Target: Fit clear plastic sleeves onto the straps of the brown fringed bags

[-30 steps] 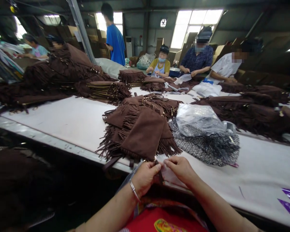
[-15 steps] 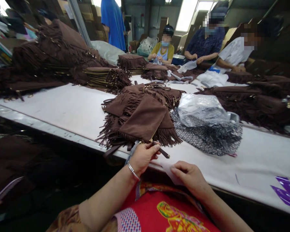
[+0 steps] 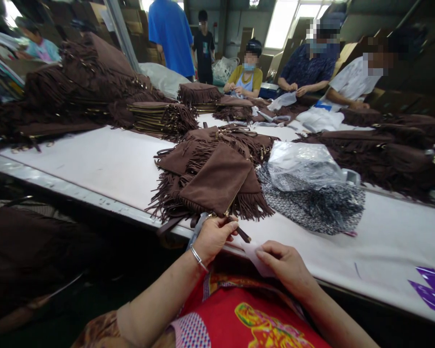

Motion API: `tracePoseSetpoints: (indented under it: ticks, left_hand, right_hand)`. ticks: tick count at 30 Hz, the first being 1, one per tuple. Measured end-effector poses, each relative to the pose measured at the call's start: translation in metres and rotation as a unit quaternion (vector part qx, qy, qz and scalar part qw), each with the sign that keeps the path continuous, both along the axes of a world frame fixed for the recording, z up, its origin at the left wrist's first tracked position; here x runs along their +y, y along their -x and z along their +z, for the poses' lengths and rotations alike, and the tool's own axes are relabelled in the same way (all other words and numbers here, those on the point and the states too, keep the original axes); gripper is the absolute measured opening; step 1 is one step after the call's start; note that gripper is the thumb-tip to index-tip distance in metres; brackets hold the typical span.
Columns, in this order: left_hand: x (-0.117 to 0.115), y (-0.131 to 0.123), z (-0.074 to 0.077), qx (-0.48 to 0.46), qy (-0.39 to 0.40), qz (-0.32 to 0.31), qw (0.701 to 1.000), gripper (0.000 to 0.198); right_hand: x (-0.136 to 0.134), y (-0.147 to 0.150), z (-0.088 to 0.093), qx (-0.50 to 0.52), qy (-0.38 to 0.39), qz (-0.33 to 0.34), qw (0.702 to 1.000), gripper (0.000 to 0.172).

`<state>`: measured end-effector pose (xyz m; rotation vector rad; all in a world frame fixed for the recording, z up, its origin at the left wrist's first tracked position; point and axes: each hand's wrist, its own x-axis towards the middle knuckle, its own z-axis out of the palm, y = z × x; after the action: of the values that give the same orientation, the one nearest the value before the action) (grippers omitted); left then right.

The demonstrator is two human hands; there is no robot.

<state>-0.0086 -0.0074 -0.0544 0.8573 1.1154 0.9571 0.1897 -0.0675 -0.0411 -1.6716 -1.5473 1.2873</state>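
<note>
My left hand (image 3: pixel 217 236) is closed, pinching a brown zipper pull (image 3: pixel 243 234) at the near corner of a brown suede pouch (image 3: pixel 217 179). The pull's strap sticks out to the right past my thumb. That pouch lies on top of a heap of fringed brown bags (image 3: pixel 181 162) by the table's front edge. My right hand (image 3: pixel 284 263), also closed, pinches a small translucent white sheet (image 3: pixel 255 256) between thumb and fingers. The sheet's upper tip is close to the end of the pull; whether they touch I cannot tell. Grey material (image 3: pixel 199 227) shows behind my left wrist.
Clear plastic (image 3: pixel 302 164) lies over a black-and-white knit cloth (image 3: pixel 315 205) right of the heap. Purple strips (image 3: pixel 433 290) are at the right edge. Stacks of fringed bags (image 3: pixel 163 116) line the far side of the white table (image 3: pixel 87 159), where several people work.
The strap end of the zipper pull has shifted slightly left and down, closer to the white sheet. My hands have barely moved. A person in black now shows in the background.
</note>
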Motion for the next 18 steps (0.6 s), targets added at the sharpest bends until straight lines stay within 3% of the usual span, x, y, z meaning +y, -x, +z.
tracePoseSetpoints:
  ticks: [18]
  left_hand:
    - [-0.0017, -0.0044, -0.0014, -0.029, 0.032, 0.045, 0.998, 0.029]
  right_hand:
    - [-0.0019, 0.0022, -0.0049, -0.01, -0.034, -0.023, 0.999, 0.027]
